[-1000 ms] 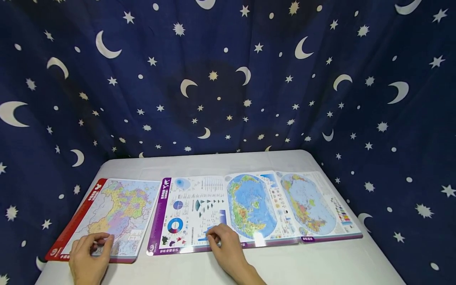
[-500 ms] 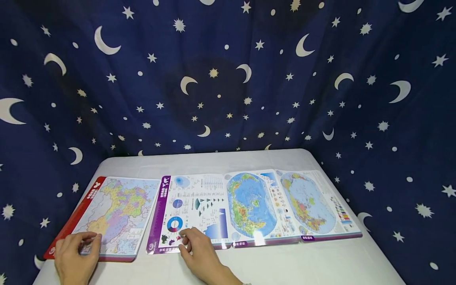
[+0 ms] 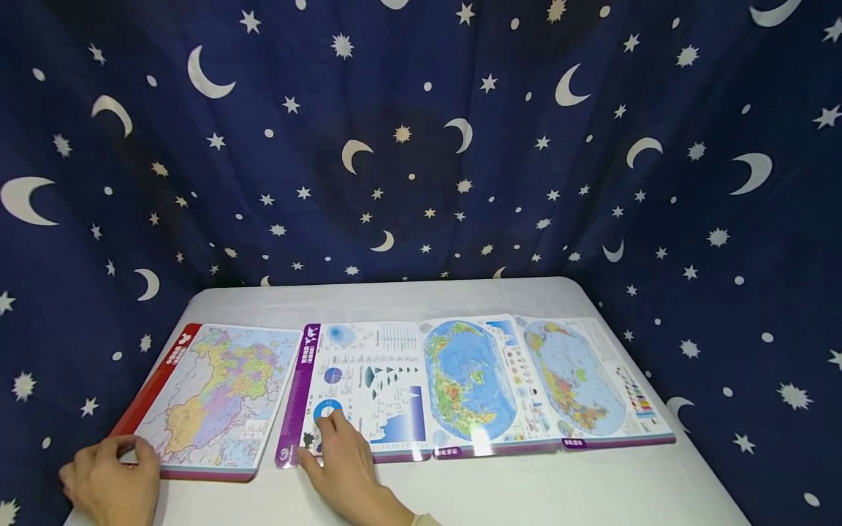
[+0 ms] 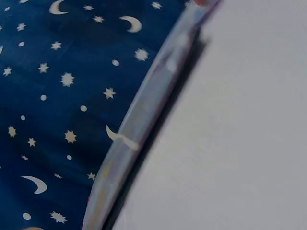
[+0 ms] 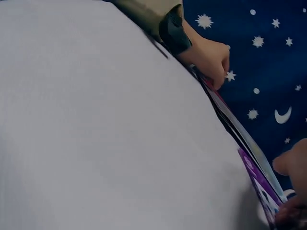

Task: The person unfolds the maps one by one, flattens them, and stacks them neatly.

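A red-edged map sheet [image 3: 224, 409] lies flat at the table's left, showing a coloured country map. My left hand [image 3: 115, 478] has curled fingers and thumb at its near left corner; the right wrist view shows that hand [image 5: 211, 60] pinching the corner. Beside it lies a purple-edged world map [image 3: 401, 409] in three panels: charts, then two ocean-centred maps. Over the near left corner of the chart panel is my right hand [image 3: 345, 464], fingers loosely bent and thumb apart. From the left wrist, a map's edge [image 4: 139, 129] appears nearly side-on, blurred.
The white table [image 3: 500, 489] has rounded far corners. Dark blue cloth [image 3: 408, 183] with moons and stars hangs behind and at both sides. Light glares off the middle panel's near edge.
My right hand has slid left along the near edge of the purple-edged map to its left corner. The left hand has moved left to the red-edged map's corner.
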`<state>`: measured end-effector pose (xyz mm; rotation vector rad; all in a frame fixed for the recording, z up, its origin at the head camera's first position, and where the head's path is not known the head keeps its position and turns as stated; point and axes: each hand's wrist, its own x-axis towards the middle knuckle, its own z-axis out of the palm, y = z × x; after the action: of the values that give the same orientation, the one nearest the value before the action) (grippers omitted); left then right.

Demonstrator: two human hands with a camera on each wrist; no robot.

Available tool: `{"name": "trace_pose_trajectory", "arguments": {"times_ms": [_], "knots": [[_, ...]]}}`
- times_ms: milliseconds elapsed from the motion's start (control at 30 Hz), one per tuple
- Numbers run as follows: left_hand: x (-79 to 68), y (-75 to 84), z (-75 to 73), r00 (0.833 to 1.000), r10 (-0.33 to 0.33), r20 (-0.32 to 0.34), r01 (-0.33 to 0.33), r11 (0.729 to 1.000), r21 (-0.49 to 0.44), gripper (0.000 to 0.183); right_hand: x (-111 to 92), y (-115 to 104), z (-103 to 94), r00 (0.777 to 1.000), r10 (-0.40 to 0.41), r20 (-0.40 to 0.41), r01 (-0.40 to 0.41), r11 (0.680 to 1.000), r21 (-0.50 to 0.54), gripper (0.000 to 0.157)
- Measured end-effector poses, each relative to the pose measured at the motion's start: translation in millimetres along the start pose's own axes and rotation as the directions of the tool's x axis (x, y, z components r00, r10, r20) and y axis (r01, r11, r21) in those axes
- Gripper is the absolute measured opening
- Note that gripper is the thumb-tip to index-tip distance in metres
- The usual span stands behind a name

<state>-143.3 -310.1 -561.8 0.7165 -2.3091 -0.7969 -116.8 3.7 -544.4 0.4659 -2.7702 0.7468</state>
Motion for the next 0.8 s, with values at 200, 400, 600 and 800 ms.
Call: {"name": "trace_pose_trajectory", "arguments": {"times_ms": [200,400,600,800], "knots": [[-1.9,6.7,0.7,0.998,-0.048,0.045,0.046,0.998,0.042,0.031,-1,-12,12.1,1.000,-0.007,0.005,0.007,0.998,-0.070,0.061],[1.2,-0.6,-4.1,0.991,-0.076,0.114,0.063,0.991,0.117,0.045,-3,-20,20.4,0.999,-0.036,0.004,0.037,0.997,-0.068,0.062],[2.2,-3.3,-3.9,0.988,-0.067,0.142,0.048,0.990,0.134,0.045,0,-22,26.4,0.996,-0.086,-0.018,0.085,0.996,-0.027,0.055],[1.3,-1.2,-4.5,0.985,-0.080,0.153,0.062,0.991,0.117,0.040,2,-25,28.8,0.996,-0.086,-0.027,0.088,0.995,0.046,0.046]]}}
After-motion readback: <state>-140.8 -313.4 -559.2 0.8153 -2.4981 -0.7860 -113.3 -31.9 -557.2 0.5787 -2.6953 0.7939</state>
